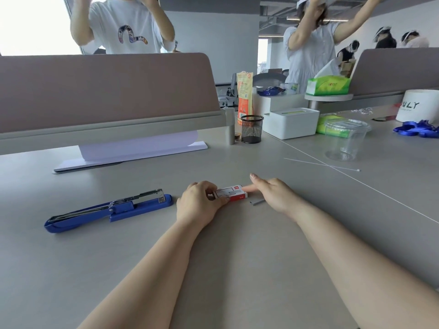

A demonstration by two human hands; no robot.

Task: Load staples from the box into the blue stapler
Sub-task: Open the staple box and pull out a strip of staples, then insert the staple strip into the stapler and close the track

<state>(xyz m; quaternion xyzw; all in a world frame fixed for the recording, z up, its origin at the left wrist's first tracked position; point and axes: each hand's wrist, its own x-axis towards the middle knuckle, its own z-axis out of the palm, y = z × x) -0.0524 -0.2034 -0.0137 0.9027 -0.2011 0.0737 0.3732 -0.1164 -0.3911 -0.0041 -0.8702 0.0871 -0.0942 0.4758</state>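
Staple box (230, 193) in left hand (199, 203) grip — right hand (273, 193) released, fingertip pressing its end; contents hidden.

Blue stapler (108, 210) is lying flat on the desk with its metal magazine swung open, well left of the little red-and-white staple box (230, 192), and a grey strip of staples (257, 202) sits just right of the box.

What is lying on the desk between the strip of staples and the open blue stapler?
Only the staple box and the left hand holding it. The staple strip lies just right of the box, near the right hand. The stapler lies open farther left; the desk between it and the left hand is bare.
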